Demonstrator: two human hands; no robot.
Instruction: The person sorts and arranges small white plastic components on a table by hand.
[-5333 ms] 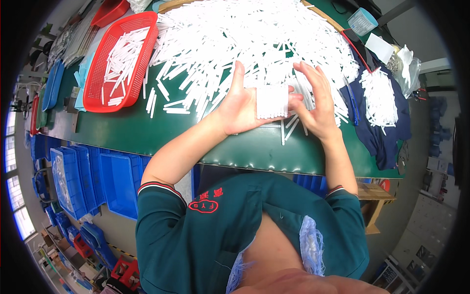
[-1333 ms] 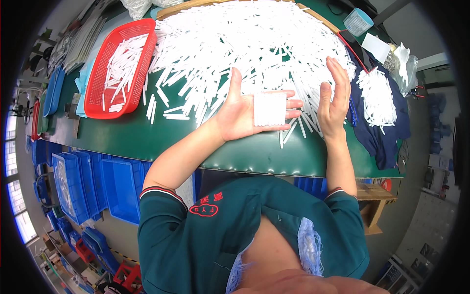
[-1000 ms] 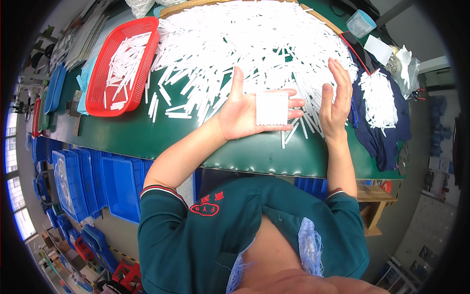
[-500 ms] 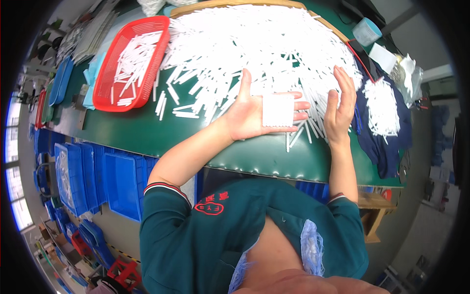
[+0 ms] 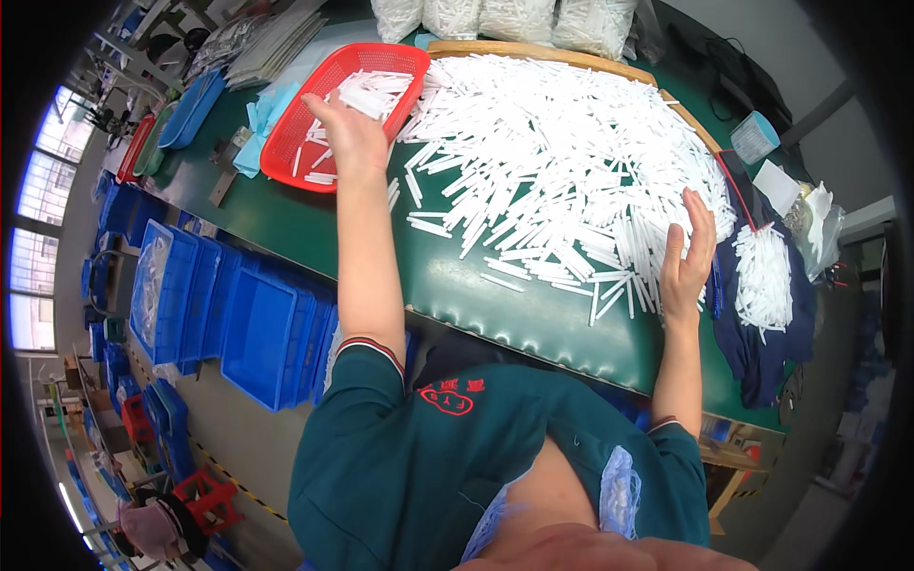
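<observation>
My left hand is over the red plastic basket, palm turned up and thumb stretched out. A row of short white sticks lies against its fingers, which are partly hidden. More loose white sticks lie inside the basket. At the right edge of the large pile of white sticks is my right hand, upright and open with its fingers extended. Nothing shows in it.
A wooden strip borders the pile at the back, with bagged white sticks behind it. More sticks lie on dark blue cloth at the right, near a light blue cup. Blue crates stand below the green table.
My left hand has carried the row of white sticks left and away from me, from the table's front to over the red basket. The right hand remains open beside the pile.
</observation>
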